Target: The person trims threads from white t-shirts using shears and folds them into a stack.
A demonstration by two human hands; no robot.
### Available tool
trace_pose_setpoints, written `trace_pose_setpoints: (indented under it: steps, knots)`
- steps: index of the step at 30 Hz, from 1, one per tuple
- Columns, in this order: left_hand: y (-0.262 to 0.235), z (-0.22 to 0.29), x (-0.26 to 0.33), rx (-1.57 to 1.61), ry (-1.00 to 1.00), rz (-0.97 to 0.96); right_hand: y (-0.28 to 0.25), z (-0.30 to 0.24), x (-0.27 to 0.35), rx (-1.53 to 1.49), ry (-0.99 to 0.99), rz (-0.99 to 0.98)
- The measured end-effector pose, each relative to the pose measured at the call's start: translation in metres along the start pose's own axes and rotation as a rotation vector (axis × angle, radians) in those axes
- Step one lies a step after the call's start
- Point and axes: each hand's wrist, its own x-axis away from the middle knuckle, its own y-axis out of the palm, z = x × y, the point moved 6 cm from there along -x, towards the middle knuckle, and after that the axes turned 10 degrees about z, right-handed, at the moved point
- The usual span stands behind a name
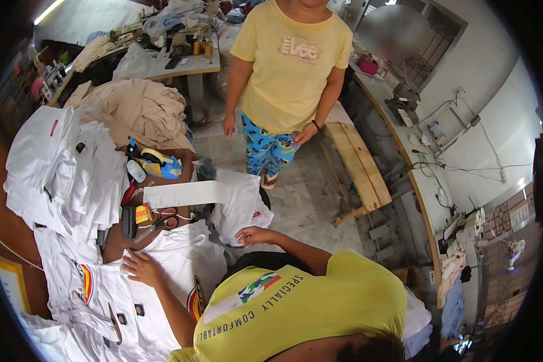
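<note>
My left hand (142, 267) lies flat on a white garment (174, 256) spread over the brown table, fingers apart. Red, yellow and black striped trim and small dark patches show on the white garments there. My right hand (253, 236) hovers near a bunched white cloth (238, 202) beside the table, its fingers loosely bent and apart; whether it touches the cloth is unclear. Beyond my left hand lie scissors (161, 222) with dark and red handles, a small yellow-and-red box (142, 213), a dark oblong object (128, 222) and a long white strip (184, 194).
A tape dispenser (163, 164) and a white bottle (136, 171) stand farther back. White garments (63, 169) pile up at the left, with beige cloth (133, 111) behind. Another person (292, 66) in a yellow T-shirt stands ahead. A wooden bench (359, 166) and a long worktable (404, 142) are at right.
</note>
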Motion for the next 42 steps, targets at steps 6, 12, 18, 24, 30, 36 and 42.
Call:
trace_pose_setpoints:
  steps: [6, 12, 18, 24, 30, 36, 42]
  knots:
    - [-0.010, 0.002, -0.001, -0.001, -0.010, -0.043, 0.010, -0.006, -0.007, 0.003, -0.020, -0.084]
    - [-0.009, 0.001, 0.000, 0.023, -0.007, -0.010, 0.017, -0.012, -0.015, 0.045, -0.036, -0.122]
    - [-0.009, 0.002, 0.000, 0.015, -0.011, -0.034, 0.017, -0.015, -0.017, 0.051, -0.056, -0.126]
    - [-0.001, 0.001, 0.001, -0.021, -0.003, -0.007, 0.010, -0.015, -0.010, 0.026, -0.066, -0.076]
    - [0.000, 0.001, 0.002, -0.030, 0.012, -0.011, 0.004, -0.014, -0.001, 0.108, -0.044, -0.033]
    - [0.004, 0.001, 0.003, -0.065, 0.044, 0.017, 0.000, -0.003, 0.003, 0.030, -0.063, 0.004]
    - [0.003, 0.003, 0.003, -0.084, 0.061, 0.063, -0.003, -0.003, 0.008, 0.018, -0.050, 0.015]
